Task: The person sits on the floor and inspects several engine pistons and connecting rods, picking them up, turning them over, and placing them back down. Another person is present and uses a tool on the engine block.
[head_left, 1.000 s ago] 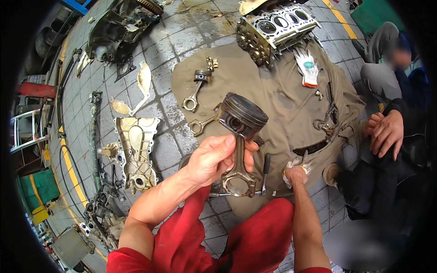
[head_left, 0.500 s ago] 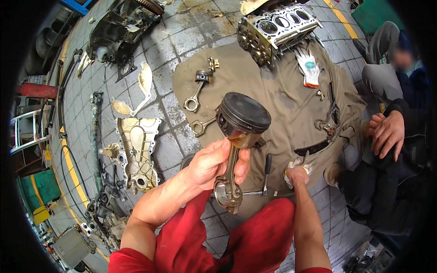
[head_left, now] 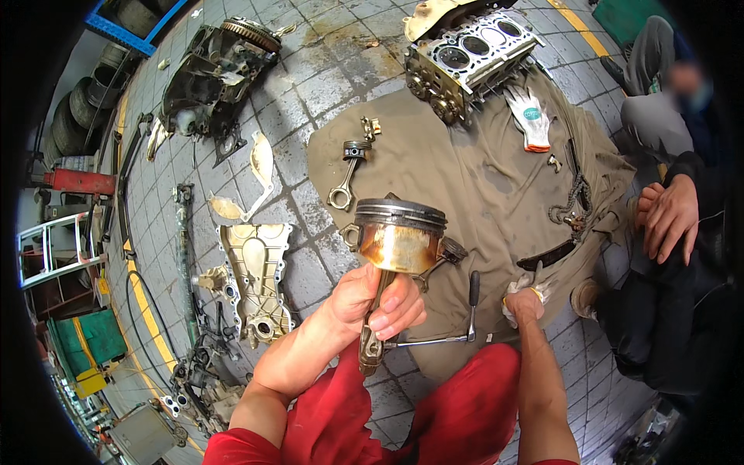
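My left hand [head_left: 380,302] is closed around the rod of a piston with connecting rod [head_left: 399,244]. The piston sits upright at the top, its side stained brown and its rings facing me; the rod's big end hangs below my fingers. Down at the right, my right hand [head_left: 525,302] grips a crumpled white cloth [head_left: 510,311], perhaps a glove, against the brown sheet [head_left: 418,167]. Between my hands lies a ratchet wrench [head_left: 473,298] with a black handle. Another piston with rod [head_left: 356,151] lies beyond, and one more piston [head_left: 451,249] is partly hidden behind the held one.
An engine block [head_left: 474,58] stands at the sheet's far edge, near a white glove [head_left: 528,120]. A timing chain [head_left: 572,213] lies to the right, by a seated person's hands [head_left: 668,221]. At left are a metal cover [head_left: 254,271] and a large housing [head_left: 213,81].
My left hand has turned the piston, so its stained side shows rather than its top, and has lowered it slightly. The view has shifted a little. My right hand stays on the white cloth.
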Demonstrator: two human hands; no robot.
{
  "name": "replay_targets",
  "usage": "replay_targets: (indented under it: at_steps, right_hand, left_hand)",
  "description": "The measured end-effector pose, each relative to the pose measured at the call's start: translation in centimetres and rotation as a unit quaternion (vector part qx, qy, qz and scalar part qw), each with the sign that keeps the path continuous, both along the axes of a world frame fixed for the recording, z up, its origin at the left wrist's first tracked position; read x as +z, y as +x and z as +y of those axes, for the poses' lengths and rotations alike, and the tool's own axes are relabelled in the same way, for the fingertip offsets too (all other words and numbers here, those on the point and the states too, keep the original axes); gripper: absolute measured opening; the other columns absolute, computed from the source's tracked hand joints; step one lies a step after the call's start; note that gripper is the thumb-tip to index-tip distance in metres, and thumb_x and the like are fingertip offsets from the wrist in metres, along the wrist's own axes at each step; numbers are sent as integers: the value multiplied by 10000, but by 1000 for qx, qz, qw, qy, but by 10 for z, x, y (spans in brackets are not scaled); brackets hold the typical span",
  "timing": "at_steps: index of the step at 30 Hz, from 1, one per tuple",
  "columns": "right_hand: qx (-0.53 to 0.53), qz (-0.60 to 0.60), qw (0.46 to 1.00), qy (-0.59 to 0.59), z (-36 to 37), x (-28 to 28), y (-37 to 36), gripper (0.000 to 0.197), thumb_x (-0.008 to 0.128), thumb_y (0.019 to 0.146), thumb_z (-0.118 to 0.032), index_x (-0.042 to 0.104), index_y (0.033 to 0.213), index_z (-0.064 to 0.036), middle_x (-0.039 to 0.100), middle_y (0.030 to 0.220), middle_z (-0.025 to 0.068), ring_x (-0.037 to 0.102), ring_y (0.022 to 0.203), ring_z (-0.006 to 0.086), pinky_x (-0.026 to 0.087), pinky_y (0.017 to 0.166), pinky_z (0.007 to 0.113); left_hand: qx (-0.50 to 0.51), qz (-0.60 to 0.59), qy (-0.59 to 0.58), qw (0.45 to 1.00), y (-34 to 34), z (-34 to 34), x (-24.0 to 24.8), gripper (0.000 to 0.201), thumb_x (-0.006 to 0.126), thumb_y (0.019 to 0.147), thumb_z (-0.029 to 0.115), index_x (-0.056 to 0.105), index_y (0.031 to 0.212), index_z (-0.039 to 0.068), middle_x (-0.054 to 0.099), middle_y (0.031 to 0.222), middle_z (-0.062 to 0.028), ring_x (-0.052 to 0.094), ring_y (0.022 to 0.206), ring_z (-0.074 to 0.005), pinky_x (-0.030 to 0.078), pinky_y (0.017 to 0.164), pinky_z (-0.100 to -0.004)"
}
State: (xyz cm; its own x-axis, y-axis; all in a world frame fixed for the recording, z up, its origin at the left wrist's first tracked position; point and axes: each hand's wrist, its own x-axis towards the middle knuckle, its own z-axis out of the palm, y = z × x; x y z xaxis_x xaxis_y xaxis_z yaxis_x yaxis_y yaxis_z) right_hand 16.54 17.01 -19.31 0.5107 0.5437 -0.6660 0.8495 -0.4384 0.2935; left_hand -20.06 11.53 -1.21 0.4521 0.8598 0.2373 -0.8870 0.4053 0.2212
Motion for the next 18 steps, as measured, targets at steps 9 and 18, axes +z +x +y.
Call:
replay_targets:
  at_steps: [9,18]
  right_hand:
    - [0,5,1000,-1,-4,-12,9,435,648,868,-292,793,1210,-66,755,1313,130,710,1248,320,563,1013,408]
    - [6,5,1000,2,-3,-10,10,433,685,847,-294,796,1199,-68,763,1292,128,722,1222,308,570,995,391]
  left_hand:
    - [-32,40,6,999,-1,-6,-4,354,551,1107,289,682,913,24,630,653,-64,614,565,-199,446,559,-326]
    - [80,270,-57,958,0,-2,-10,472,719,1029,359,638,1321,-3,756,1042,-129,740,892,-214,486,674,-265]
